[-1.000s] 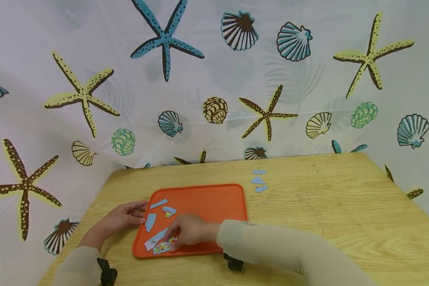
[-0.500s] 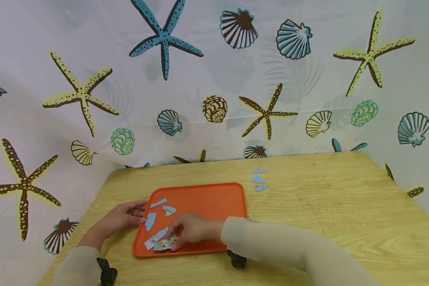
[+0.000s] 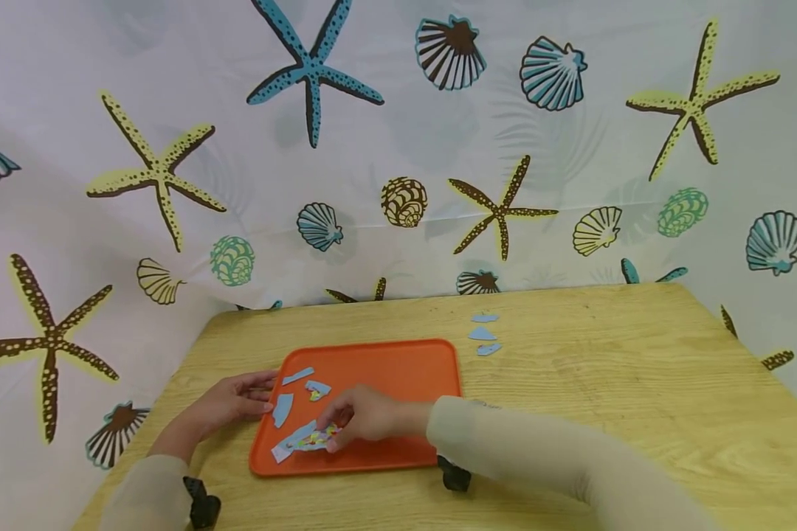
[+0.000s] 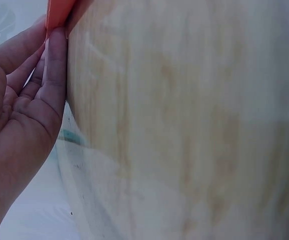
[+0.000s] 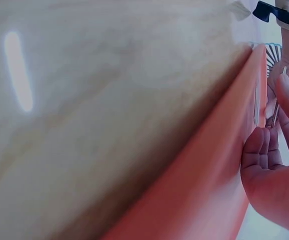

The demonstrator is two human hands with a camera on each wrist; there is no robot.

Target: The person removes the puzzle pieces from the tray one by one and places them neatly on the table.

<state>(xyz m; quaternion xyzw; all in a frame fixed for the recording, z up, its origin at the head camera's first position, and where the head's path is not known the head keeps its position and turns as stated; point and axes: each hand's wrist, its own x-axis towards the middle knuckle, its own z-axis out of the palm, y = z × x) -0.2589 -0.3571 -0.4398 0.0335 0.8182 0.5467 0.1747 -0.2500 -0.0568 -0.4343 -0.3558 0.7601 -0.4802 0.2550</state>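
Observation:
At the left of an orange tray (image 3: 398,369), my left hand (image 3: 229,404) holds its rim between thumb and fingers; the left wrist view shows the fingertips meeting the tray edge (image 4: 59,14). My right hand (image 3: 365,417) reaches over the tray and pinches a flat, irregular puzzle piece (image 3: 314,441) with a colourful print. Seen edge-on in the right wrist view, the thin piece (image 5: 276,111) stands between thumb and fingers. Under and beside it lies a pale blue piece (image 3: 282,453). Farther up the tray are a blank blue piece (image 3: 283,410), a narrow strip (image 3: 297,375) and a printed piece (image 3: 317,390).
Three pale blue pieces lie in a column on the wooden table (image 3: 604,383), behind the tray's right corner; the middle one (image 3: 482,334) is roughly triangular. A cloth (image 3: 359,169) printed with starfish and shells hangs behind the table.
My right hand has shifted slightly right and away from the near edge, carrying the printed puzzle piece, which now overlaps the blue piece beside it more. My left hand stays on the tray rim.

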